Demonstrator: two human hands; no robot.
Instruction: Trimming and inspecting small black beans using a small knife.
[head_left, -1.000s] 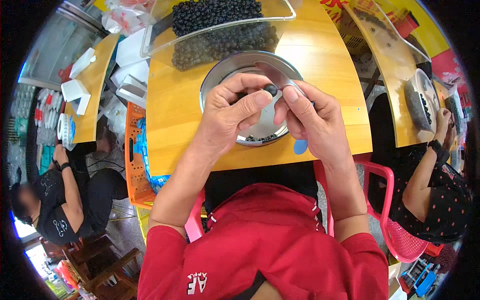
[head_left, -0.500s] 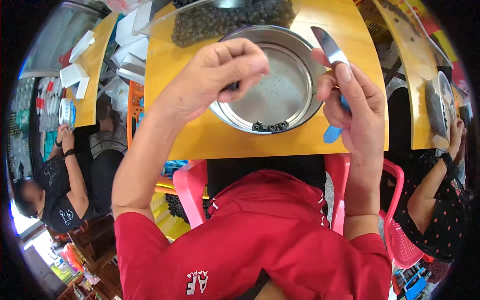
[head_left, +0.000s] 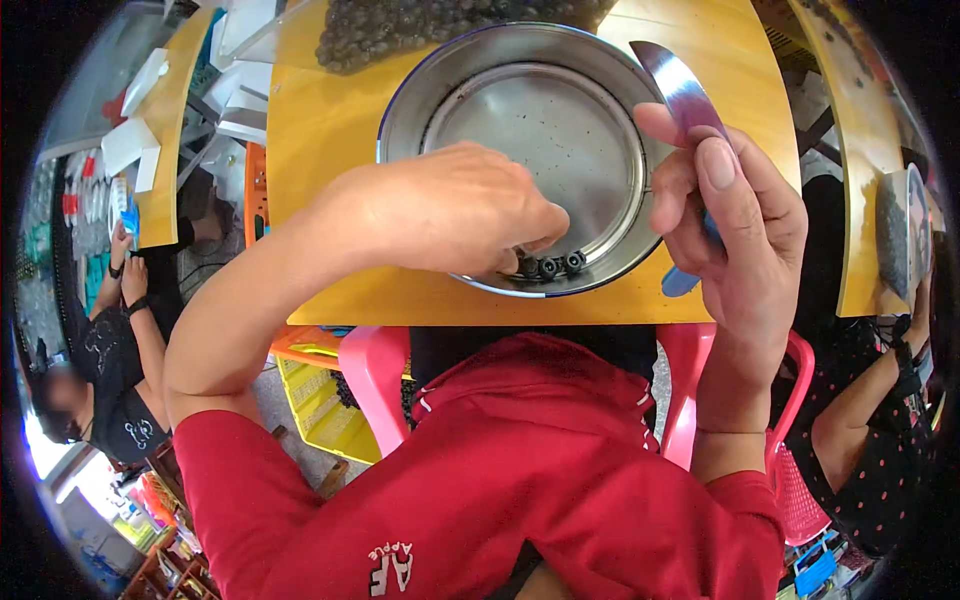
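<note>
A round metal bowl (head_left: 400, 110) with a dark blue rim stands on the yellow table in front of me. Inside it, against the near wall, lie several small black ring-like parts (head_left: 548, 267). Over the bowl's near left side reaches my left hand (head_left: 470, 210), its fingers bent down at these parts; the fingertips are partly hidden, so whether one is pinched cannot be made out. To the right of the bowl my right hand (head_left: 735, 215) is closed round a knife (head_left: 680, 85), its curved blade pointing up and its blue handle showing below the palm.
A clear tray full of black parts (head_left: 400, 35) sits at the table's far side. White boxes (head_left: 245, 100) and an orange crate (head_left: 256, 190) are to the left. People work at yellow tables (head_left: 860, 200) on both sides. A yellow basket (head_left: 320, 400) stands below.
My left hand has gone down into the bowl to the black parts at its near wall. My right hand with the knife has shifted slightly right in the picture.
</note>
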